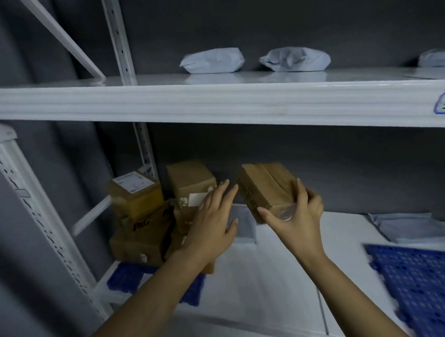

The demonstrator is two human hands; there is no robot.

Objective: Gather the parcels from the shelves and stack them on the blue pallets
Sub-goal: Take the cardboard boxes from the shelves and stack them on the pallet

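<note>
The brown cardboard box (265,189) is tilted in the air above the middle of the lower shelf (258,280), gripped at its near end by the right hand (298,216), thumb on one side and fingers curled round the other. The left hand (213,219) is open, fingers straight, in front of a stack of cardboard boxes (142,221); contact cannot be told. That stack stands on a blue pallet (124,277) at the shelf's left end. A second blue pallet (417,282) lies at the right front corner, with a flat grey mailer (412,227) behind it near the back edge. On the upper shelf (214,100), two white bagged parcels (212,60) (296,59) lie side by side along the back.
</note>
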